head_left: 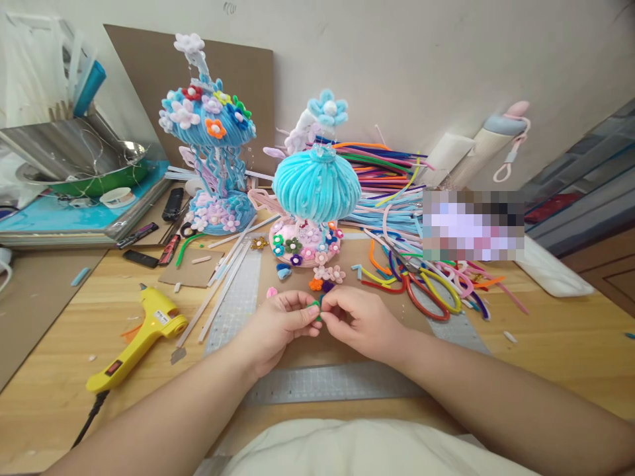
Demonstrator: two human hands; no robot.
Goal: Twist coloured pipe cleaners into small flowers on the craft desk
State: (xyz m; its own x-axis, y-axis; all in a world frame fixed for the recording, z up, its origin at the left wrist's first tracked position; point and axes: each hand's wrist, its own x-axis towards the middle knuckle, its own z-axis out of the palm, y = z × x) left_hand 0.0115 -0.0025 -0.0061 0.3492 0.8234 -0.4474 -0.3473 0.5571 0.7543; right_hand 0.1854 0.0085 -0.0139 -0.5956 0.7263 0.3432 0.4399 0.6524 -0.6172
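Bare forearms, no sleeves; a cream garment (pixel 367 449) below.

No text can be read. The yellow glue gun (pixel 140 337) has a small label, but it is too blurred to read.

On the tabletop (pixel 546 344), a cutting mat (pixel 238 297) lies at the middle of the near edge, and both hands, the left hand (pixel 278 327) and the right hand (pixel 360 320), meet above it with a small pipe-cleaner piece (pixel 317 308) between their fingers. Just behind them stands a pipe-cleaner jellyfish (pixel 315 198), with a taller one (pixel 211 139) further left toward the far edge. A glue gun (pixel 141 337) lies near the left edge, and a pile of pipe cleaners (pixel 407 225) spreads to the right.
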